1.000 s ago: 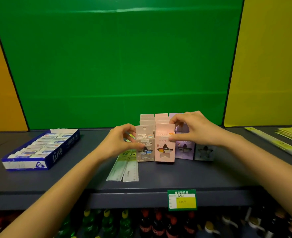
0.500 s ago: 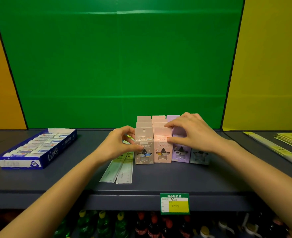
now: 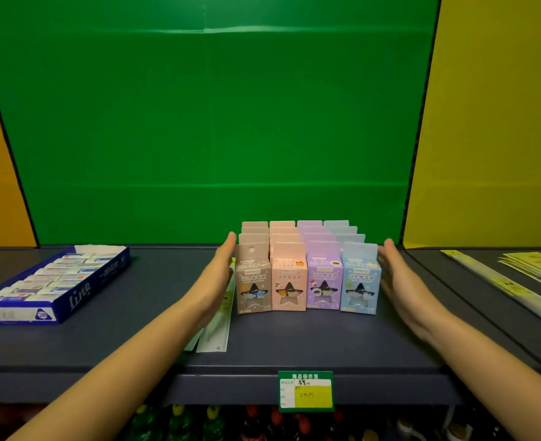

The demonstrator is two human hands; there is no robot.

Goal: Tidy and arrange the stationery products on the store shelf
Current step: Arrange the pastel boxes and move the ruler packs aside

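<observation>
Small star-window boxes stand in four rows on the dark shelf [image 3: 294,342]: a beige row [image 3: 252,283], a pink row [image 3: 288,283], a purple row [image 3: 323,281] and a light blue row [image 3: 360,283], each several boxes deep. My left hand [image 3: 221,268] lies flat with straight fingers along the left side of the beige row. My right hand [image 3: 396,275] is flat along the right side of the blue row. Neither hand holds a box. Whether the palms touch the boxes I cannot tell.
Clear rulers [image 3: 215,326] lie flat under my left wrist. A blue tray of erasers [image 3: 81,291] sits at the left. Yellow-green packets [image 3: 530,268] and a long packaged strip [image 3: 498,284] lie at the right. A green price tag [image 3: 305,391] hangs on the shelf front; bottles stand below.
Both hands let go of the front beige and pink boxes and moved outward to flank the block with flat palms. The four front boxes now stand in an even line.
</observation>
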